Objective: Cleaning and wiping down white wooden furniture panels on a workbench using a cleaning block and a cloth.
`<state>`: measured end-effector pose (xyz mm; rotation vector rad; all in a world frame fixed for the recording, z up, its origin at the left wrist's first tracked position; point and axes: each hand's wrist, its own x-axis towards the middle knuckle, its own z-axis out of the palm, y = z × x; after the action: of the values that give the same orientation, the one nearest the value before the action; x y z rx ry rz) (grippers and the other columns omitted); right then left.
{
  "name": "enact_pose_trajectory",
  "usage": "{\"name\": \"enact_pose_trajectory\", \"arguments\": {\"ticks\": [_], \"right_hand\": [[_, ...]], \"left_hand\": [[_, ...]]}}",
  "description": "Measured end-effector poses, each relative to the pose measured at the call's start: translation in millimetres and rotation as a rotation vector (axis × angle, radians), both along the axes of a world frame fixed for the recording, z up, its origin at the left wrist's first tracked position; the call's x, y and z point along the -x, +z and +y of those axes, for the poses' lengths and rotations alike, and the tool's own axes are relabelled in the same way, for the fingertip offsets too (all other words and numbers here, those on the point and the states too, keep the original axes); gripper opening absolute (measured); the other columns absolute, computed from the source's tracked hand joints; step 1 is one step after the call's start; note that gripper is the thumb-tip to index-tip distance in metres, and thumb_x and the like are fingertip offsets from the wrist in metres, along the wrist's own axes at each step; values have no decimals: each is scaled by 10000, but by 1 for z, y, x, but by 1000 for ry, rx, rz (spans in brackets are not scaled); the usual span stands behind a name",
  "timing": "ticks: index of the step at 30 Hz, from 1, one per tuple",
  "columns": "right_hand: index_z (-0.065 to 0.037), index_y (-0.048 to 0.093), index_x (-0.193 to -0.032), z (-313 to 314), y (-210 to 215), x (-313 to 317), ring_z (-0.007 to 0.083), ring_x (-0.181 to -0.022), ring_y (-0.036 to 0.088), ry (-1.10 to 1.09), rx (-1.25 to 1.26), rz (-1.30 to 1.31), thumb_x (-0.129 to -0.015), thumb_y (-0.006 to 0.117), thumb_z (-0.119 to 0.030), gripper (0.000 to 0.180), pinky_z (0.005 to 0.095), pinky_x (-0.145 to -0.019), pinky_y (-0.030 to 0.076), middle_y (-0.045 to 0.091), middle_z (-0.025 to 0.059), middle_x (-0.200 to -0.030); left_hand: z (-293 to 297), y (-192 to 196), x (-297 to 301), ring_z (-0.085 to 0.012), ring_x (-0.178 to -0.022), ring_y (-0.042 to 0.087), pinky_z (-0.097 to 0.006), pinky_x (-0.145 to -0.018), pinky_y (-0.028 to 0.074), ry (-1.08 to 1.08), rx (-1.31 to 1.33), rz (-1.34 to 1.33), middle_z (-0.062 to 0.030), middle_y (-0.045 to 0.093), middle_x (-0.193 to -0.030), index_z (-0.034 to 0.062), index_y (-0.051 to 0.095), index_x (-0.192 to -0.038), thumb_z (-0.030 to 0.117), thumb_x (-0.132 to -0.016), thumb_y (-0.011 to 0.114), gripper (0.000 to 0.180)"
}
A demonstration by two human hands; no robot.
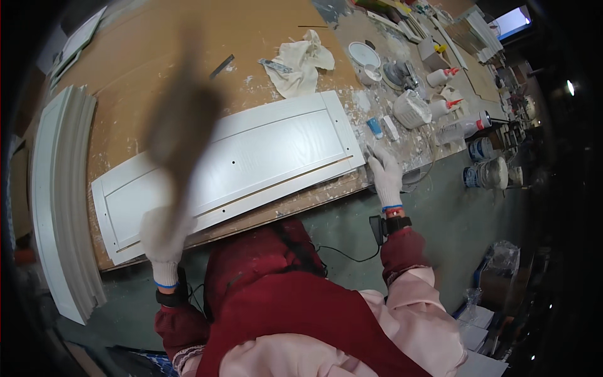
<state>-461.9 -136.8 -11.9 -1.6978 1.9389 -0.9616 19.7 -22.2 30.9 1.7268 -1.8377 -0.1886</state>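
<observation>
A white panel (270, 147) with a recessed centre, grooved borders and several small dark holes lies slanted along the near edge of the worktable. My left hand (163, 242), in a white knit glove, is at the panel's near left edge. A blurred brown shape (182, 119) close to the camera covers its fingers, so what they do is hidden. Also gloved, my right hand (386, 176) reaches over the table's edge beside the panel's right end. Its fingers stretch forward, slightly apart, and nothing shows in them; whether they touch the panel is unclear.
A stack of white panels (69, 207) stands at the left. Behind the work panel lie a cream cloth (303, 66) and a dark strip (222, 66). At right are a blue tube (374, 127), a white tub (412, 109), red-tipped bottles (440, 76) and a sander (399, 74).
</observation>
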Motion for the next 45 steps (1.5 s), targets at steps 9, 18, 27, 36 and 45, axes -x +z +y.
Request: {"name": "enact_pose_trajectory", "arguments": {"ticks": [9, 18, 27, 36, 45], "right_hand": [[-46, 599, -1186, -36, 10, -21, 296, -1133, 545, 166, 160, 345, -864, 624, -177, 349, 380, -981, 417, 604, 145, -1181], [81, 543, -1235, 15, 36, 8, 243, -1178, 526, 66, 158, -47, -976, 485, -94, 318, 340, -1029, 377, 572, 172, -1267], [-7, 650, -1081, 49, 64, -195, 323, -874, 630, 1086, 239, -166, -787, 686, -7, 296, 380, -806, 494, 665, 162, -993], [-13, 654, -1028, 38, 65, -308, 299, -888, 623, 1140, 149, -93, -803, 656, -35, 225, 364, -781, 491, 662, 137, -955], [-14, 677, -1039, 40, 49, -319, 285, -938, 641, 985, 162, 27, -829, 667, -83, 221, 360, -838, 497, 673, 155, -997]], "left_hand": [[24, -1, -11, -240, -919, 597, -349, -828, 479, 185, -148, 22, -123, 626, -970, -16, 652, -1072, 217, -858, 685, 318], [91, 19, -53, -198, -1015, 612, -312, -926, 466, 1020, 270, 791, -135, 638, -1121, -56, 577, -1203, 379, -1009, 434, 498], [116, 4, -103, -110, -538, 535, -239, -519, 440, 1080, 66, 1215, -19, 579, -674, 26, 628, -789, 479, -980, 388, 547], [96, -7, -116, -163, -532, 591, -279, -511, 477, 1047, -245, 1180, -81, 615, -638, 18, 623, -787, 608, -862, 544, 600], [99, -9, -107, -360, -800, 648, -440, -720, 490, 905, -455, 485, -196, 646, -807, 12, 610, -911, 764, -758, 517, 773]]}}
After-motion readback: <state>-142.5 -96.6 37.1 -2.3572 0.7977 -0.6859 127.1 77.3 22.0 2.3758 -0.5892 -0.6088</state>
